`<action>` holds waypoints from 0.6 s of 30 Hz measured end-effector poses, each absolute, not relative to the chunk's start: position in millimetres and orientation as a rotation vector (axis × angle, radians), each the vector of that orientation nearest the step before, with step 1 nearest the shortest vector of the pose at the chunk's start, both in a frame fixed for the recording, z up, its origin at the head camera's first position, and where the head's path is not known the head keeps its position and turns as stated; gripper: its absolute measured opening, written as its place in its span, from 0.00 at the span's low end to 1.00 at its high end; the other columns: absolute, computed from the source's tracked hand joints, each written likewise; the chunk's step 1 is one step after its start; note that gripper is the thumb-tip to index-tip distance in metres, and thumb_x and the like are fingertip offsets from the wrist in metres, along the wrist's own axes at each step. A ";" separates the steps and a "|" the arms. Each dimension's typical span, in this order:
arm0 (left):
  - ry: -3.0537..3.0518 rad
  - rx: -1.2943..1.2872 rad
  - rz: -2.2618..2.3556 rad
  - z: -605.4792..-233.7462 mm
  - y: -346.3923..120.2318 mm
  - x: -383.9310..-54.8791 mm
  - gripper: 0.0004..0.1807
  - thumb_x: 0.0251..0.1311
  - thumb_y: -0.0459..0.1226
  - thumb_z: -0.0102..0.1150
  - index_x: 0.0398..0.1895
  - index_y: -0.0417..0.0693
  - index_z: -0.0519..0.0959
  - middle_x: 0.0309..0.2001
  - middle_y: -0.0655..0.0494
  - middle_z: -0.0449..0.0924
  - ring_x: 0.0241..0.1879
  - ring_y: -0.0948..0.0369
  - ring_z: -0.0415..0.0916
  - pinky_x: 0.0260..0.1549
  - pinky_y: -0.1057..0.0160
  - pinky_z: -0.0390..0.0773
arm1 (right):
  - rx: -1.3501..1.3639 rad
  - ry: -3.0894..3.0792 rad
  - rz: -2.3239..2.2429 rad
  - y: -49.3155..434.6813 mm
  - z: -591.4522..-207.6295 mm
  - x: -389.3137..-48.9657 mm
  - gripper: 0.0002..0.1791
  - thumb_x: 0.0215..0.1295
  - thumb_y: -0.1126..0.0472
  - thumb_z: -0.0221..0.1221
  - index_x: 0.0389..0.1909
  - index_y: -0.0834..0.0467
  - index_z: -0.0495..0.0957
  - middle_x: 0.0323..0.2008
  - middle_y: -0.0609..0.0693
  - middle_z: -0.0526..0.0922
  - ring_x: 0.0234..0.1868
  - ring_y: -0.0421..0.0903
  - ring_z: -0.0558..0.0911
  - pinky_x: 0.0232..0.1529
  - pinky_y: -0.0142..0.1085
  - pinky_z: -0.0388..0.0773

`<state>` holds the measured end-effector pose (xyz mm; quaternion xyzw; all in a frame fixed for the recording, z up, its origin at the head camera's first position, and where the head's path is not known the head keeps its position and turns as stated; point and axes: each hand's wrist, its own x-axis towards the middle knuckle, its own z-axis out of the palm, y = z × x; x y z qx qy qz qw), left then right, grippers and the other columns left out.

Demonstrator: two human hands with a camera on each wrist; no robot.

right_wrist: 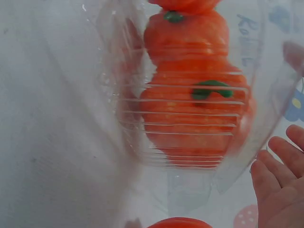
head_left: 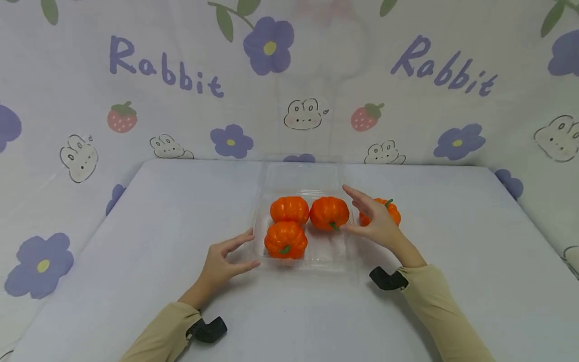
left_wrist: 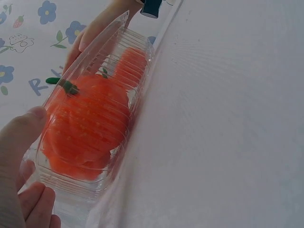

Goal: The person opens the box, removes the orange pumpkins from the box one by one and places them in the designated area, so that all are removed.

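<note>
A clear plastic box with its lid folded back holds several small orange toy pumpkins: one at the back left, one at the back right, one at the front left. My left hand is at the box's left side, thumb and fingers spread apart, fingertips right at the wall. At the right side my right hand has its fingers extended near the rim, thumb close to the back right pumpkin. Another orange pumpkin sits outside the box, partly hidden behind the right hand.
The box stands on a white table whose far edge meets a patterned cloth with flowers, rabbits and strawberries. Each wrist wears a black camera mount beside a beige sleeve.
</note>
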<state>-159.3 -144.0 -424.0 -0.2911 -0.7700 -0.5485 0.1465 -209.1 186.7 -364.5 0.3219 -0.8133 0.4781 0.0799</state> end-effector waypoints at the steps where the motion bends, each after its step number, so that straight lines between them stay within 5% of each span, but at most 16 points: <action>1: -2.218 -0.836 -1.581 -424.3 -143.9 -159.1 0.27 0.33 0.22 0.71 0.42 0.25 0.75 0.47 0.33 0.72 0.50 0.45 0.70 0.50 0.58 0.68 | 0.947 -2.454 1.420 186.0 -364.8 -209.0 0.40 0.42 0.77 0.65 0.59 0.75 0.58 0.59 0.68 0.61 0.60 0.61 0.60 0.55 0.50 0.61; 12: -2.198 -0.846 -1.582 -424.4 -144.8 -160.5 0.26 0.32 0.22 0.71 0.42 0.25 0.75 0.47 0.33 0.72 0.49 0.44 0.70 0.50 0.62 0.68 | 0.929 -2.592 1.292 188.4 -389.7 -229.9 0.42 0.47 0.64 0.68 0.63 0.66 0.59 0.63 0.61 0.58 0.63 0.54 0.57 0.57 0.49 0.60; 18: -2.204 -0.837 -1.591 -424.1 -143.7 -160.2 0.26 0.32 0.22 0.71 0.42 0.25 0.75 0.47 0.33 0.72 0.49 0.45 0.70 0.50 0.61 0.68 | 1.116 -2.504 1.190 185.5 -382.1 -227.3 0.24 0.55 0.72 0.58 0.55 0.66 0.70 0.61 0.62 0.61 0.62 0.56 0.59 0.53 0.49 0.66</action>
